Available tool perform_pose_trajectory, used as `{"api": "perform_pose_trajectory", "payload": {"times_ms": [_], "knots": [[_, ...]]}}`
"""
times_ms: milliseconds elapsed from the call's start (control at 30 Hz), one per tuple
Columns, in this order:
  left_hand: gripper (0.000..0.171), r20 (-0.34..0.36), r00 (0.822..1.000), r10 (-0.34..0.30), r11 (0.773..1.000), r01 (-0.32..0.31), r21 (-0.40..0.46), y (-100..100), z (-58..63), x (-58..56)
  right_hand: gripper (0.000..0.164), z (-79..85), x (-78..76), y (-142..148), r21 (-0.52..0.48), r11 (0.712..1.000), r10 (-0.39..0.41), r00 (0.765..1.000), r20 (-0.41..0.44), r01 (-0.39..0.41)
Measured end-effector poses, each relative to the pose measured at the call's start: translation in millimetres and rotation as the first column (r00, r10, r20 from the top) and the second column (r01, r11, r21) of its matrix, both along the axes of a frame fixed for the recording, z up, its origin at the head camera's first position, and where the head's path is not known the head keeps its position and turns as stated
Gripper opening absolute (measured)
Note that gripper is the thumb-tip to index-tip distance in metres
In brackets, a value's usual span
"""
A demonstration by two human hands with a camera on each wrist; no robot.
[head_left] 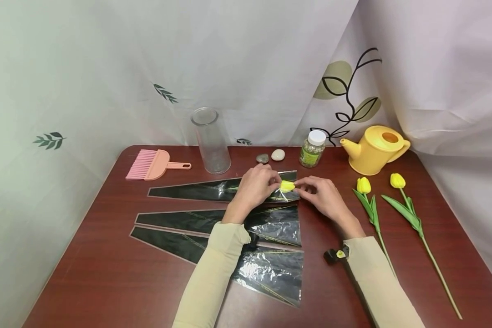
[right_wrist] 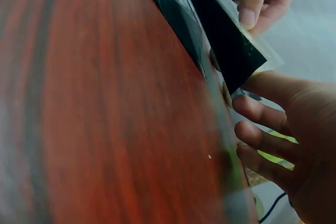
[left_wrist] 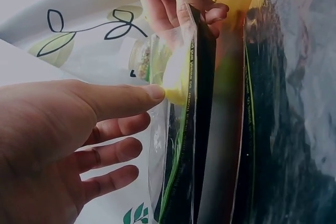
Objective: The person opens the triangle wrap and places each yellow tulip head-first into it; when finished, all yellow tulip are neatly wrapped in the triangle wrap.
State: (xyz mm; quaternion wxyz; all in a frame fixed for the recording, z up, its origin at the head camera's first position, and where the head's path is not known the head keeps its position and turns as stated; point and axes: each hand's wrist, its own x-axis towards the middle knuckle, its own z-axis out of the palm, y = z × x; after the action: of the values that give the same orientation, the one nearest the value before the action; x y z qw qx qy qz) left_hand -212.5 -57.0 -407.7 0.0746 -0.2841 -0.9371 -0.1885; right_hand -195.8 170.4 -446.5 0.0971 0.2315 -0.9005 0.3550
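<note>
A yellow tulip (head_left: 287, 186) lies in the farthest bouquet sleeve (head_left: 196, 190), which has a clear front and a black back. My left hand (head_left: 257, 184) pinches the tulip's head at the sleeve's wide end; in the left wrist view its thumb is against the yellow petals (left_wrist: 176, 80) and the other fingers are loosely bent. On the right, my right hand (head_left: 321, 193) pinches the sleeve's mouth edge between thumb and finger. The black back's corner (right_wrist: 247, 66) meets these fingertips in the right wrist view. Most of the stem is hidden under the left hand.
Two more sleeves (head_left: 274, 223) lie nearer. Two yellow tulips (head_left: 409, 214) lie at right, below a yellow watering can (head_left: 370, 152). Along the back are a lidded jar (head_left: 311, 152), a white stone (head_left: 277, 155), a grey stone (head_left: 262, 158), a glass vase (head_left: 214, 146) and a pink brush-and-dustpan set (head_left: 157, 165).
</note>
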Motion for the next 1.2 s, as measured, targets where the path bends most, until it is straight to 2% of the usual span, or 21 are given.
{"api": "perform_pose_trajectory", "payload": {"times_ms": [200,400,533,667,767,867,1033,1133,1200], "knots": [[0.005,-0.014,1.000,0.010,1.000,-0.010,-0.009,5,0.4,0.2,0.018,-0.3,2.3,5,-0.001,1.000,0.013,1.000,0.013,-0.013],[0.004,-0.036,0.999,0.022,1.000,-0.022,-0.006,8,-3.7,1.0,0.020,3.2,5.0,11,0.043,0.999,0.008,0.999,0.047,-0.010],[0.004,-0.052,0.998,0.025,1.000,-0.026,-0.004,11,-7.1,1.7,0.020,17.0,12.8,23,0.114,0.993,-0.047,0.998,0.029,0.043],[0.005,-0.069,0.997,0.029,1.000,-0.029,-0.007,13,-9.3,1.9,0.019,43.2,28.6,44,0.134,0.979,-0.149,0.988,-0.046,0.153],[0.005,-0.071,0.997,0.028,1.000,-0.029,-0.006,14,-10.5,2.2,0.017,59.6,48.9,65,0.129,0.957,-0.243,0.961,-0.131,0.259],[0.006,-0.060,0.998,0.024,1.000,-0.024,-0.002,13,-10.8,2.2,0.017,63.2,77.8,90,0.157,0.920,-0.341,0.931,-0.130,0.359],[0.007,-0.056,0.998,0.020,1.000,-0.020,-0.007,8,-5.7,1.9,0.021,46.6,123.8,127,0.265,0.842,-0.488,0.873,0.006,0.469],[0.007,-0.048,0.999,0.017,1.000,-0.017,0.004,4,0.7,4.6,0.023,35.7,140.8,136,0.317,0.811,-0.543,0.835,0.092,0.492],[0.006,-0.038,0.999,-0.003,1.000,0.004,0.013,2,4.8,8.9,0.026,30.7,146.8,137,0.341,0.797,-0.566,0.812,0.139,0.498]]}}
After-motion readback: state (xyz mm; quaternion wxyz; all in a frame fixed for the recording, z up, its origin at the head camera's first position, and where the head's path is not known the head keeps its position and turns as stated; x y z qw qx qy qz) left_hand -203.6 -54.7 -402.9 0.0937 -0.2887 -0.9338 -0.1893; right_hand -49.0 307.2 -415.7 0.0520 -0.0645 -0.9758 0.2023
